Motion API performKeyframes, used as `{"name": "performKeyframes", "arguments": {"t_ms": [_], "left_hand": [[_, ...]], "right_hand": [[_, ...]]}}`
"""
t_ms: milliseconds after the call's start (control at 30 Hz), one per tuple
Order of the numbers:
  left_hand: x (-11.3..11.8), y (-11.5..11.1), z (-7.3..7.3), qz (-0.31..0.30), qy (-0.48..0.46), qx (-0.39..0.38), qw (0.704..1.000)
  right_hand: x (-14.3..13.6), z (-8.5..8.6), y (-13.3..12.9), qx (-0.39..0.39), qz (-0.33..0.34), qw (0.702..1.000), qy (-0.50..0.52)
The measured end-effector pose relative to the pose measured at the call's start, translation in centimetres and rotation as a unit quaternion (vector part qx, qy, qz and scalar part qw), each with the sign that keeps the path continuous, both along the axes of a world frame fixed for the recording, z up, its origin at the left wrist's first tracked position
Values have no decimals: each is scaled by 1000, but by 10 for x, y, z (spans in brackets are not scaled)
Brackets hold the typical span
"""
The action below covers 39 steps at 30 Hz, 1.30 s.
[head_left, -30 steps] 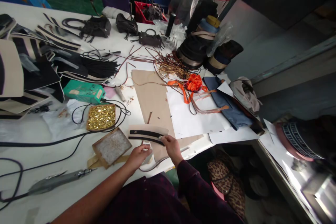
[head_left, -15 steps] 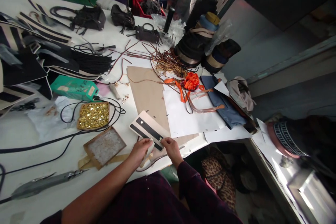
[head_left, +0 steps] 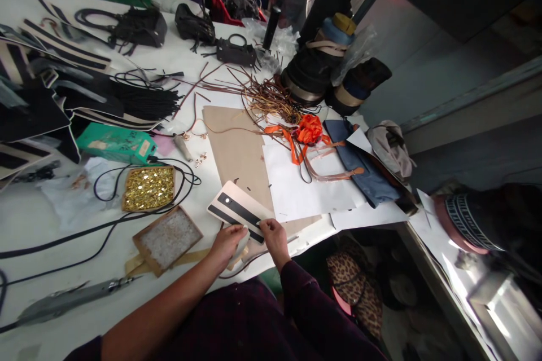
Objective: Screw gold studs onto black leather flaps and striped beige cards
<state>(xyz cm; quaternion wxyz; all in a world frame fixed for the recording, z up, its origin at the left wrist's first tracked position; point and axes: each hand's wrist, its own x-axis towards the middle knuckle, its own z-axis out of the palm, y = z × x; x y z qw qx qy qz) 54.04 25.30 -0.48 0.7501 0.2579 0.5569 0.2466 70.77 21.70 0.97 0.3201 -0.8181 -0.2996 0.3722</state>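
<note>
A pale flat panel with black stripes (head_left: 241, 207) is held tilted over the front edge of the white table. My left hand (head_left: 229, 240) pinches its lower edge near the middle. My right hand (head_left: 273, 235) grips the panel at its right end, thumb on the striped face. A round light stud shows on the upper black stripe near its left end. Beyond the panel lies a sheet of brown paper (head_left: 232, 146). Left of my left hand is a shallow box with whitish contents (head_left: 169, 240), and behind that box a tray of gold metal pieces (head_left: 149, 187).
A grey handheld tool (head_left: 71, 299) and black cables lie at the left. Further back are a green box (head_left: 116, 142), small black bags (head_left: 141, 27) and brown cords (head_left: 271, 96). A blue bag (head_left: 366, 163) lies to the right, beside white paper (head_left: 296, 192).
The panel has turned and tilted slightly, and my right hand has moved a little over it. Both hands keep their hold. The camera view has shifted slightly.
</note>
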Motion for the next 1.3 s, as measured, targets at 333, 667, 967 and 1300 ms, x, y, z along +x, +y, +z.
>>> {"name": "performKeyframes", "arguments": {"t_ms": [333,667,967,1300], "left_hand": [[-2,-2,-3,-13,9,12,1000],[-7,-5,-4,-22,-21,2,1000],[-20,-8,4,-61,-74,-1,995],[-30,1,17,-93,-7,111,989]], "right_hand": [[-2,-3,-2,-31,0,997,-64],[1,-16,3,13,-71,997,19],[9,-4,-7,27,-34,996,-81],[-24,66,7,122,353,897,-237]]}}
